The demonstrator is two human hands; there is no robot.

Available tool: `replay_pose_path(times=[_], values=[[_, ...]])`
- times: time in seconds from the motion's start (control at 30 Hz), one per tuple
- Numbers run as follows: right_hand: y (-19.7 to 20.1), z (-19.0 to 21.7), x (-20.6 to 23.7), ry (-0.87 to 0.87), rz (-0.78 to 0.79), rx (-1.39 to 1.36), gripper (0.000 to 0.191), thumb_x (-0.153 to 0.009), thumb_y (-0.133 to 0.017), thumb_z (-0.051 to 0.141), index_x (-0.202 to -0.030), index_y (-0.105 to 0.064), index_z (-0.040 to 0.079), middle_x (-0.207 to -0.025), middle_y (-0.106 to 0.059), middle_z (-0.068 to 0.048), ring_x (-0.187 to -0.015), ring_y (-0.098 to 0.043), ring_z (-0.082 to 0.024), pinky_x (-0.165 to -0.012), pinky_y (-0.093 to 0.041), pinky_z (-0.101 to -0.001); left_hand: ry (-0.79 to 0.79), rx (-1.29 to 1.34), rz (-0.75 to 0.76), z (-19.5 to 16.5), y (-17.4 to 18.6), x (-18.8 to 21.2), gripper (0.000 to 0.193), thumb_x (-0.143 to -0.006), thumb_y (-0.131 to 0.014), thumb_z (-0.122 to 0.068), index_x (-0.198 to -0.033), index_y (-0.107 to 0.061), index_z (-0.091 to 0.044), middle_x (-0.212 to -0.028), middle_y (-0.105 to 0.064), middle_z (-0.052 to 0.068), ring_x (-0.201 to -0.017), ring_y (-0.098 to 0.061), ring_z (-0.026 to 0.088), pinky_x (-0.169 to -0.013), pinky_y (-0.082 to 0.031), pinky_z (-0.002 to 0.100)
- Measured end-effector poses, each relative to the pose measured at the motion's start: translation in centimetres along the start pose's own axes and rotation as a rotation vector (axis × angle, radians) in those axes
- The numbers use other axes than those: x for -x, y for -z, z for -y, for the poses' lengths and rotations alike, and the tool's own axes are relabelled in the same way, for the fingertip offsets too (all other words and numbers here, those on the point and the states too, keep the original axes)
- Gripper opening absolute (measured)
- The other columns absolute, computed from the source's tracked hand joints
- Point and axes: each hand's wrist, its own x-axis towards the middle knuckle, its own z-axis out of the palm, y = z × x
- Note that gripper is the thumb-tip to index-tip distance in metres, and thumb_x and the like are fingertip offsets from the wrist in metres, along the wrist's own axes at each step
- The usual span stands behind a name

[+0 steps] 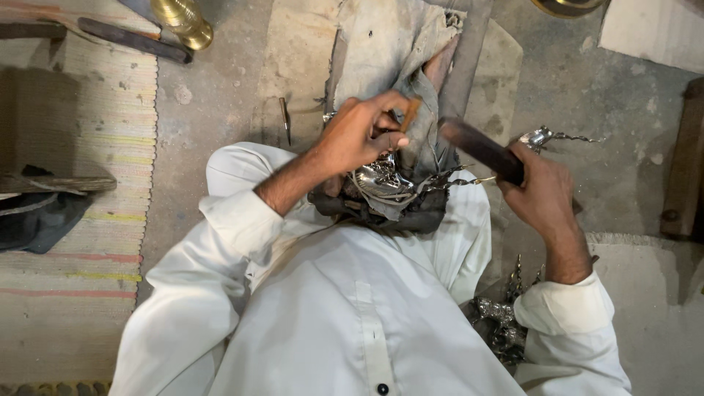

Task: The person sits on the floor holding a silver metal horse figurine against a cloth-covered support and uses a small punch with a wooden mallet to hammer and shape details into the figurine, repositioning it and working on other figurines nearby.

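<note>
A thin wooden-handled punch (409, 114) is pinched in the left hand (359, 136) over a shiny silver metal piece (381, 180) on the lap, while a dark wooden mallet (480, 150) is gripped by the right hand (543, 192).

white buttoned shirt (352, 308), rolled sleeves (235, 220)

The left hand (363, 132) sits over the metal piece (381, 180), which lies on a dark pad (411, 216) on the lap. Right of it, the right hand (539, 191) grips a hammer (480, 150). A striped mat (88, 220) lies left; a brass vessel (183, 22) stands far left.
</note>
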Motion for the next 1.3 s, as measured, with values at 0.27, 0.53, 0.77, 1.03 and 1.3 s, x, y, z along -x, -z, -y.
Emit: replay_pose_path(times=[0.27,0.53,0.77,1.03,1.3], values=[[1.7,2.1,-2.8,-0.101,0.134,-0.247,0.030,-0.087,-0.083,0.034,-0.100,-0.068,0.011,-0.078,-0.070,-0.011,-0.070,-0.071,-0.028,-0.067,-0.053,-0.0413,-0.010,-0.143,-0.274,0.2,-2.8,3.4,0.042,-0.095,-0.079,-0.016,-0.125,-0.053,-0.006,-0.093,-0.078,0.017,-0.084,-0.079,0.032,-0.067,-0.060,0.040],[3.4,4.2,-5.4,0.239,0.033,0.047,0.023,-0.087,-0.084,0.023,-0.099,-0.069,0.010,-0.070,-0.066,-0.009,-0.064,-0.067,-0.029,-0.063,-0.049,-0.0429,0.079,-0.179,-0.303,0.3,-3.5,3.7,0.042,-0.095,-0.079,-0.020,-0.122,-0.051,-0.005,-0.086,-0.077,0.017,-0.078,-0.078,0.033,-0.064,-0.059,0.041],[4.0,5.8,-6.9,0.399,-0.148,-0.046,0.015,-0.094,-0.080,0.014,-0.103,-0.069,0.010,-0.078,-0.066,-0.007,-0.070,-0.066,-0.024,-0.067,-0.048,-0.0406,0.056,-0.171,-0.346,0.2,-4.1,3.9,0.041,-0.096,-0.076,-0.018,-0.125,-0.050,-0.004,-0.094,-0.077,0.019,-0.084,-0.078,0.034,-0.066,-0.059,0.042],[5.5,6.6,-8.2,0.506,-0.249,0.175,0.017,-0.084,-0.078,0.008,-0.098,-0.067,0.009,-0.079,-0.063,-0.005,-0.074,-0.061,-0.025,-0.072,-0.048,-0.0396,0.042,-0.186,-0.345,0.2,-4.3,3.9,0.039,-0.098,-0.076,-0.018,-0.125,-0.050,-0.005,-0.092,-0.078,0.017,-0.084,-0.078,0.035,-0.065,-0.058,0.042],[6.1,6.2,-8.4,0.339,-0.123,0.003,0.021,-0.085,-0.081,0.011,-0.099,-0.065,0.007,-0.083,-0.064,-0.007,-0.073,-0.060,-0.024,-0.070,-0.047,-0.0387,0.123,-0.233,-0.303,0.1,-4.2,3.9,0.041,-0.098,-0.076,-0.020,-0.125,-0.050,-0.004,-0.073,-0.073,0.015,-0.063,-0.071,0.037,-0.055,-0.051,0.044]])
